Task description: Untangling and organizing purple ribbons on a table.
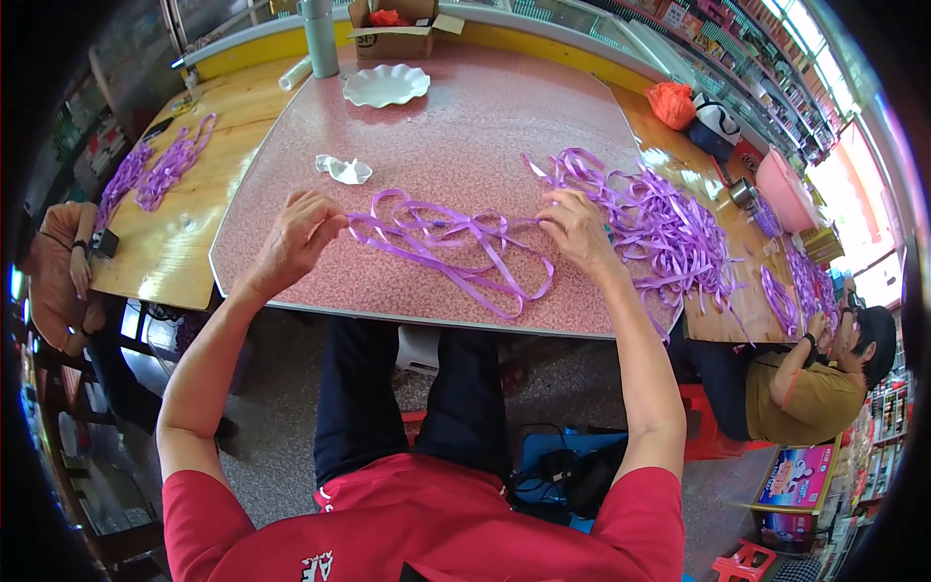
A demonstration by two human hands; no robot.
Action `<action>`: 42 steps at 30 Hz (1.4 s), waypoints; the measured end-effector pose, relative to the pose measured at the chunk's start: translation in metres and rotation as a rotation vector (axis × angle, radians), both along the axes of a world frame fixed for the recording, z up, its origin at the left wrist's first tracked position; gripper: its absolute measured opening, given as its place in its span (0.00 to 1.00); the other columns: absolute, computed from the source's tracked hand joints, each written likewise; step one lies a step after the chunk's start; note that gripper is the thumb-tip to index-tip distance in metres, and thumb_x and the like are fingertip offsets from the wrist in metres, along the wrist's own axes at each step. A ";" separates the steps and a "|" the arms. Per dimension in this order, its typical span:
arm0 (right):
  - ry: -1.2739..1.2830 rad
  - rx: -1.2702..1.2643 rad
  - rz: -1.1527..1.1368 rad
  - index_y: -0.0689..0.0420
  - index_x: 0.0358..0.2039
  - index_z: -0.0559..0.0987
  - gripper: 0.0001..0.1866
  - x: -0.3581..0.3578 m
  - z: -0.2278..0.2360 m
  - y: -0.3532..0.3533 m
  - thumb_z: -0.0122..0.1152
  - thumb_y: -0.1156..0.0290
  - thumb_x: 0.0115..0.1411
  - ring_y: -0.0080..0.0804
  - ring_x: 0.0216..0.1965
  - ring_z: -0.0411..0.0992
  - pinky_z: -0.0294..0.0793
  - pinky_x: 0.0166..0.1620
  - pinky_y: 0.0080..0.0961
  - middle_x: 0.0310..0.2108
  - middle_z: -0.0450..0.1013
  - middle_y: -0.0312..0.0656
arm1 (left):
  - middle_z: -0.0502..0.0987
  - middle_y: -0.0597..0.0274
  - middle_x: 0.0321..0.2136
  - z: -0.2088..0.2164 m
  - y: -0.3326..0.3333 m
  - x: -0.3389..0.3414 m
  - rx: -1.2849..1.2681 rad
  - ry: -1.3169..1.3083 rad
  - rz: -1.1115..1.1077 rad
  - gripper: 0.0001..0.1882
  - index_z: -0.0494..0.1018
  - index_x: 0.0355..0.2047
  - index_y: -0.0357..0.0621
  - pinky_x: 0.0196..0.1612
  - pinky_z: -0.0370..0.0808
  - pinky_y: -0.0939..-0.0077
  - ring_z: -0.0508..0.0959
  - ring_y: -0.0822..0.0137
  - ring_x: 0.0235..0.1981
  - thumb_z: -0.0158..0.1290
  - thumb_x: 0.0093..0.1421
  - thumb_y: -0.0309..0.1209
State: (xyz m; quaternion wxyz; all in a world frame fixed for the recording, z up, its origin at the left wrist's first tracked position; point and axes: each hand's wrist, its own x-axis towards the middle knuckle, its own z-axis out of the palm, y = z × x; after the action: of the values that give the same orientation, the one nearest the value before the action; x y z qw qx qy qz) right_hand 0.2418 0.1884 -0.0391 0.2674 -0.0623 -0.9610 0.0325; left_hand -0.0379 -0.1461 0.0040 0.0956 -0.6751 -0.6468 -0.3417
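Across the near half of the speckled pink tabletop [485,116], a purple ribbon [436,228] is lying in loose, overlapping loops between the person's two hands. Over the tabletop's near left part, the left hand [305,233] is pinching the ribbon's left end, thumb and fingertips meeting with hardly any gap. Over the tabletop's right part, the right hand [579,231] is holding the ribbon's right end in a similarly tight pinch. Just beside that hand, a tangled purple heap [674,228] is covering the tabletop's right side and spilling past its edge. Toward the tabletop's far left, a white scalloped plate [388,85] is resting near a pale green bottle [321,39]. Right of the tabletop, a co-worker [810,388] is sitting, handling more purple strands [807,281]
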 end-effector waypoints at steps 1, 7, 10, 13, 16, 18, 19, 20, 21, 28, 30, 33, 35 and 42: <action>0.001 0.001 0.000 0.57 0.42 0.79 0.12 0.000 -0.002 0.002 0.61 0.75 0.56 0.45 0.53 0.70 0.69 0.56 0.38 0.48 0.75 0.45 | 0.73 0.58 0.25 0.002 -0.002 -0.002 0.007 -0.048 0.010 0.08 0.72 0.29 0.40 0.45 0.66 0.65 0.74 0.56 0.32 0.54 0.62 0.31; 0.100 -0.154 -0.006 0.62 0.33 0.76 0.05 0.002 -0.007 0.004 0.61 0.77 0.56 0.49 0.37 0.73 0.72 0.41 0.39 0.32 0.73 0.49 | 0.76 0.59 0.27 -0.003 -0.024 -0.038 -0.188 -0.140 0.094 0.11 0.74 0.28 0.39 0.46 0.67 0.65 0.75 0.58 0.34 0.53 0.63 0.34; 0.097 -0.111 0.026 0.62 0.32 0.75 0.04 0.002 -0.006 0.003 0.60 0.77 0.56 0.49 0.35 0.72 0.71 0.39 0.40 0.30 0.72 0.49 | 0.75 0.61 0.26 -0.009 -0.028 -0.047 -0.267 -0.297 0.092 0.11 0.74 0.29 0.39 0.47 0.67 0.67 0.75 0.61 0.34 0.54 0.63 0.35; 0.099 -0.124 0.037 0.62 0.32 0.75 0.04 -0.005 -0.005 0.000 0.60 0.77 0.57 0.50 0.35 0.72 0.71 0.39 0.40 0.30 0.71 0.49 | 0.76 0.59 0.33 -0.021 -0.035 -0.071 -0.267 -0.281 0.137 0.11 0.74 0.34 0.40 0.50 0.66 0.67 0.75 0.61 0.40 0.54 0.63 0.36; 0.098 -0.186 0.048 0.63 0.32 0.75 0.04 -0.013 0.000 -0.010 0.60 0.78 0.57 0.50 0.36 0.73 0.71 0.39 0.39 0.31 0.72 0.50 | 0.74 0.55 0.47 -0.013 -0.021 -0.054 -0.123 -0.003 0.216 0.18 0.73 0.47 0.42 0.57 0.64 0.63 0.72 0.56 0.51 0.56 0.62 0.39; 0.069 -0.304 0.035 0.64 0.34 0.76 0.05 -0.022 0.015 -0.025 0.59 0.77 0.60 0.40 0.34 0.75 0.72 0.38 0.33 0.31 0.74 0.47 | 0.71 0.54 0.54 0.002 -0.005 -0.024 -0.035 0.133 0.294 0.23 0.71 0.54 0.44 0.60 0.62 0.59 0.69 0.54 0.57 0.57 0.61 0.40; 0.063 -0.302 0.032 0.64 0.34 0.76 0.05 -0.023 0.024 -0.032 0.59 0.77 0.60 0.40 0.34 0.75 0.72 0.38 0.33 0.31 0.74 0.47 | 0.68 0.54 0.57 0.005 0.010 -0.009 -0.046 0.157 0.222 0.27 0.68 0.58 0.45 0.62 0.61 0.57 0.66 0.53 0.60 0.57 0.60 0.40; 0.006 -0.438 0.027 0.64 0.37 0.77 0.06 -0.028 0.036 -0.044 0.59 0.75 0.61 0.34 0.33 0.75 0.73 0.37 0.29 0.31 0.76 0.45 | 0.66 0.55 0.60 0.011 0.021 0.007 -0.059 0.187 0.163 0.31 0.65 0.62 0.47 0.63 0.59 0.54 0.63 0.52 0.62 0.58 0.59 0.41; -0.055 -0.572 0.016 0.64 0.40 0.78 0.08 -0.031 0.047 -0.055 0.59 0.74 0.62 0.27 0.32 0.75 0.73 0.36 0.25 0.31 0.77 0.43 | 0.66 0.54 0.60 0.015 0.036 0.024 -0.031 0.142 0.078 0.32 0.65 0.62 0.46 0.64 0.58 0.54 0.63 0.52 0.62 0.59 0.59 0.40; -0.017 -1.005 0.125 0.64 0.44 0.81 0.12 -0.046 0.073 -0.116 0.60 0.72 0.64 0.16 0.32 0.71 0.72 0.35 0.18 0.32 0.78 0.36 | 0.78 0.51 0.42 0.013 0.082 0.085 0.112 -0.111 -0.160 0.24 0.72 0.55 0.41 0.48 0.72 0.62 0.76 0.51 0.44 0.59 0.57 0.27; -0.082 -1.059 0.083 0.64 0.40 0.82 0.09 -0.041 0.080 -0.127 0.59 0.72 0.64 0.16 0.33 0.70 0.71 0.36 0.18 0.31 0.77 0.34 | 0.79 0.51 0.38 0.010 0.078 0.086 0.109 -0.180 -0.184 0.21 0.73 0.53 0.40 0.43 0.74 0.63 0.78 0.51 0.39 0.58 0.57 0.26; -0.101 -1.037 0.148 0.64 0.39 0.82 0.09 -0.039 0.057 -0.124 0.60 0.72 0.64 0.16 0.32 0.70 0.71 0.35 0.18 0.29 0.77 0.34 | 0.80 0.52 0.33 0.003 0.066 0.069 0.078 -0.019 -0.217 0.16 0.75 0.48 0.39 0.37 0.76 0.65 0.79 0.52 0.33 0.58 0.58 0.25; -0.051 -1.075 0.186 0.62 0.38 0.84 0.10 -0.036 0.052 -0.125 0.61 0.70 0.61 0.18 0.28 0.72 0.71 0.32 0.22 0.26 0.79 0.40 | 0.80 0.53 0.32 0.008 0.050 0.056 -0.112 -0.041 -0.268 0.11 0.77 0.43 0.37 0.36 0.76 0.65 0.80 0.54 0.32 0.58 0.58 0.24; -0.176 -0.908 0.300 0.60 0.36 0.84 0.11 -0.029 0.084 -0.077 0.64 0.65 0.61 0.18 0.27 0.71 0.70 0.31 0.22 0.27 0.79 0.33 | 0.71 0.69 0.22 0.043 0.023 0.007 -0.478 -0.964 -0.272 0.08 0.70 0.40 0.43 0.21 0.64 0.86 0.69 0.80 0.21 0.54 0.63 0.31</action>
State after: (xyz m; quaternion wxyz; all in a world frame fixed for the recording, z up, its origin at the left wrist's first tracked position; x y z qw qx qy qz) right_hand 0.2131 0.1117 0.0449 0.1233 -0.0361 -0.8670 0.4815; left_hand -0.0313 -0.1230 0.0471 -0.4119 -0.5226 -0.5839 -0.4649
